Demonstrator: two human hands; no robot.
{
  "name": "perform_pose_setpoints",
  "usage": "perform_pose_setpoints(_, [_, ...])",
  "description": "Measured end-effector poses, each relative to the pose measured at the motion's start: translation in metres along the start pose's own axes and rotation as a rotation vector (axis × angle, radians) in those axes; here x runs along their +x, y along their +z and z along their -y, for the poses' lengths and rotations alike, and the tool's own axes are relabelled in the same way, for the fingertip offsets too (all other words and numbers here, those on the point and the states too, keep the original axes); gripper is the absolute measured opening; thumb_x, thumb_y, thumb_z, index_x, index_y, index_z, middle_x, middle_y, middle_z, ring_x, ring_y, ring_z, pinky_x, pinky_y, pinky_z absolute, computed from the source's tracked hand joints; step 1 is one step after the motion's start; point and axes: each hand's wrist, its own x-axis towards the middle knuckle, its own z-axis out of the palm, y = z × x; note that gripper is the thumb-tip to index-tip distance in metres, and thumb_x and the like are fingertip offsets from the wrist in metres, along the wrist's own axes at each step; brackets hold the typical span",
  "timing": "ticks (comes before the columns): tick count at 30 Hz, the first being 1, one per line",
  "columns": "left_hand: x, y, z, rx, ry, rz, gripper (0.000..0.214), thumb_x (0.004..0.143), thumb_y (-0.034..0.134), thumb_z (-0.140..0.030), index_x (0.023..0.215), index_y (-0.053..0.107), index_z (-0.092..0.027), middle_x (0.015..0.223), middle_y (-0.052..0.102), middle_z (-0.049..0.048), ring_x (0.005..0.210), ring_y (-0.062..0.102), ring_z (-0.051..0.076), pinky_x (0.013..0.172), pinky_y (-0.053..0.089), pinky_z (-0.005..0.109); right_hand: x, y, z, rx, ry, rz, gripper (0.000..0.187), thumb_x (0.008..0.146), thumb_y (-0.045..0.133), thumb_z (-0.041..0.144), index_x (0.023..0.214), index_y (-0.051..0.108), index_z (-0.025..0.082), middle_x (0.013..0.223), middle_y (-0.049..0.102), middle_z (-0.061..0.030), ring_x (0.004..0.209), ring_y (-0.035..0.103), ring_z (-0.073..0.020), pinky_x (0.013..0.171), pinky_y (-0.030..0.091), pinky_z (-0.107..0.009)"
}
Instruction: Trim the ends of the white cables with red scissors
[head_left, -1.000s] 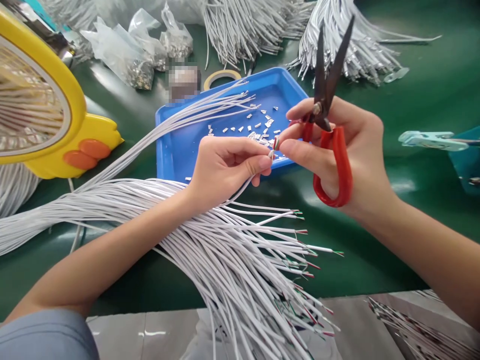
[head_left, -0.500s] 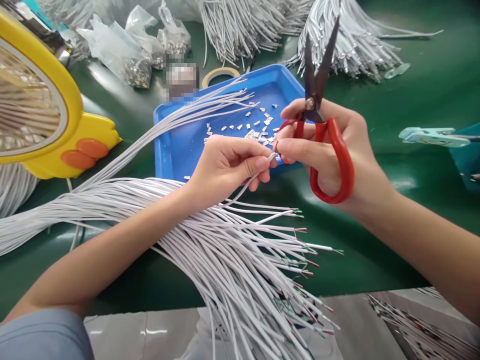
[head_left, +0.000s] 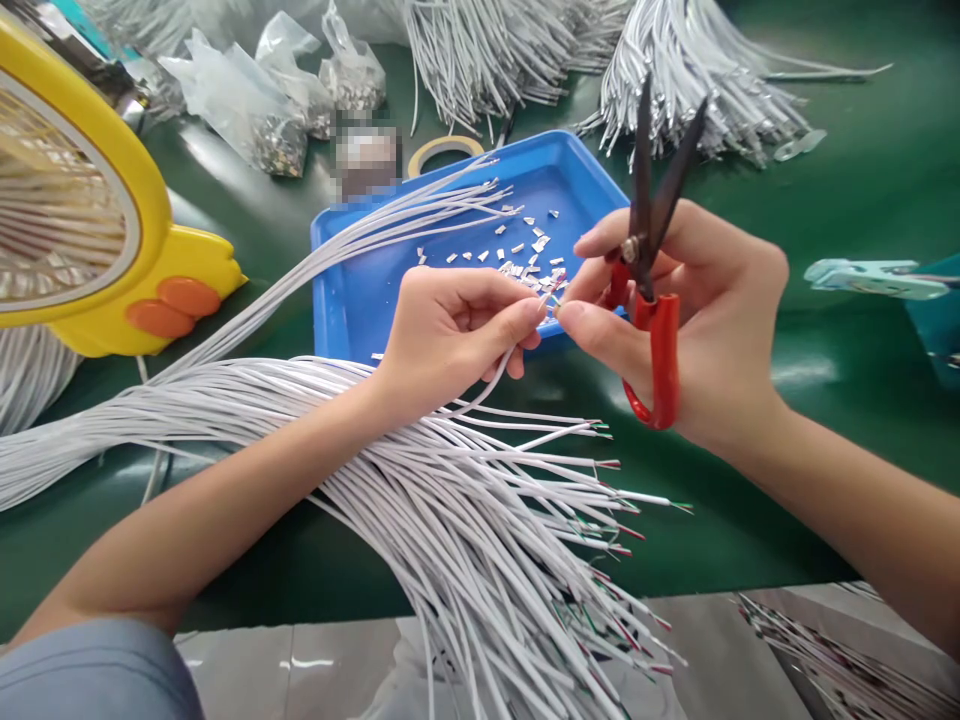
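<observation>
My left hand (head_left: pixel 465 335) pinches one white cable (head_left: pixel 491 385) between thumb and forefinger, close to its end. Thin coloured wires show at that end, between my two hands. My right hand (head_left: pixel 712 310) has red-handled scissors (head_left: pixel 660 350) hooked in its fingers, the dark blades pointing up and parted. The thumb and fingertip of that hand are at the coloured wire ends. Beneath both hands lies a blue tray (head_left: pixel 326 290) with small white offcuts (head_left: pixel 536 270) in it. A thick bundle of white cables (head_left: pixel 420 480) runs under my left forearm, its ends showing red and green wires.
A yellow fan (head_left: pixel 161 270) stands at the left. Plastic bags of small metal parts (head_left: pixel 277 140), a tape roll (head_left: pixel 446 150) and more cable bundles (head_left: pixel 487 50) lie at the back. Several cables (head_left: pixel 360 235) cross the tray's left rim. A pale clip (head_left: pixel 874 278) is at the right.
My right hand has shifted slightly right, away from my left, and the scissors have turned with it. Coloured wires now show at the cable end, where white covering was before.
</observation>
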Motion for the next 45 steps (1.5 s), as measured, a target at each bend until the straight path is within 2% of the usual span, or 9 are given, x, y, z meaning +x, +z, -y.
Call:
perform_pose_setpoints(9, [-0.0003,-0.0031,0.0004,-0.06,-0.032,0.165,0.018,0.086,0.067,-0.029,0.077,0.073,-0.015,0.059,0.068,0.0021,0.04,0.057,0.006,0.032,0.039,0.014,0.0045,-0.0033,-0.003,0.123,0.074,0.008,0.028,0.068,0.074,0.005,0.088,0.066,0.024,0.071,0.063,0.0053,0.064,0.059,-0.0101,0.066,0.052,-0.028])
perform_pose_setpoints(16, [0.0001,-0.0038,0.0004,-0.058,-0.044,0.2,0.023,0.086,0.066,-0.034,0.076,0.073,-0.015,0.057,0.067,0.0021,0.038,0.055,0.006,0.032,0.039,0.014,0.0052,-0.0014,-0.0029,0.172,0.148,0.025,0.028,0.066,0.079,0.009,0.087,0.067,0.024,0.067,0.063,0.006,0.061,0.057,-0.0099,0.062,0.051,-0.027])
perform_pose_setpoints(21, [0.0004,-0.0018,-0.0006,-0.041,-0.016,0.131,0.024,0.084,0.069,-0.035,0.072,0.072,-0.015,0.056,0.066,0.0012,0.038,0.055,0.006,0.031,0.038,0.015,0.0039,-0.0006,-0.0027,0.136,0.168,-0.005,0.027,0.068,0.08,0.013,0.088,0.067,0.025,0.066,0.064,0.0061,0.062,0.059,-0.0105,0.061,0.054,-0.026])
perform_pose_setpoints(26, [-0.0004,-0.0002,-0.0002,-0.038,0.041,0.037,0.013,0.082,0.069,-0.024,0.072,0.073,-0.016,0.059,0.067,0.0002,0.041,0.057,0.006,0.034,0.041,0.015,0.0025,0.0005,-0.0044,0.122,0.191,-0.056,0.027,0.068,0.084,0.022,0.088,0.068,0.025,0.069,0.067,0.0056,0.064,0.063,-0.0106,0.062,0.057,-0.025])
perform_pose_setpoints(29, [-0.0006,0.0002,0.0006,-0.035,0.071,0.025,0.011,0.082,0.068,-0.018,0.072,0.073,-0.015,0.06,0.068,0.0001,0.042,0.058,0.006,0.035,0.042,0.015,0.0018,0.0003,-0.005,0.173,0.175,-0.029,0.026,0.068,0.084,0.019,0.089,0.069,0.024,0.07,0.069,0.006,0.064,0.065,-0.0094,0.062,0.058,-0.022])
perform_pose_setpoints(33, [-0.0004,0.0007,0.0018,-0.007,0.074,0.007,0.013,0.081,0.07,-0.022,0.07,0.072,-0.015,0.06,0.067,0.0002,0.042,0.058,0.006,0.036,0.044,0.016,0.0015,-0.0002,-0.0043,0.169,0.163,-0.007,0.023,0.072,0.079,0.015,0.09,0.069,0.025,0.071,0.07,0.0062,0.066,0.066,-0.0097,0.063,0.058,-0.022])
perform_pose_setpoints(36, [-0.0001,0.001,0.0022,0.014,0.078,-0.007,0.014,0.081,0.071,-0.025,0.07,0.072,-0.016,0.061,0.067,0.0002,0.043,0.058,0.006,0.038,0.046,0.017,0.0018,-0.0002,-0.0032,0.153,0.169,-0.017,0.024,0.07,0.081,0.018,0.089,0.069,0.026,0.071,0.071,0.0058,0.067,0.067,-0.0112,0.063,0.059,-0.025])
perform_pose_setpoints(40, [0.0001,0.0015,0.0023,0.004,0.103,-0.021,0.011,0.079,0.072,-0.02,0.069,0.073,-0.016,0.063,0.069,0.0002,0.045,0.06,0.007,0.038,0.046,0.016,0.0022,-0.0001,-0.0023,0.167,0.183,-0.014,0.027,0.068,0.084,0.022,0.09,0.069,0.024,0.072,0.07,0.0039,0.066,0.065,-0.0114,0.063,0.058,-0.025])
perform_pose_setpoints(45, [-0.0001,0.0024,0.0044,-0.014,0.127,-0.034,0.006,0.076,0.074,-0.018,0.071,0.073,-0.016,0.066,0.07,-0.0001,0.047,0.062,0.007,0.038,0.046,0.015,0.0032,0.0002,-0.0025,0.201,0.238,0.001,0.025,0.069,0.079,0.012,0.089,0.068,0.023,0.069,0.069,0.005,0.064,0.065,-0.0112,0.063,0.058,-0.026])
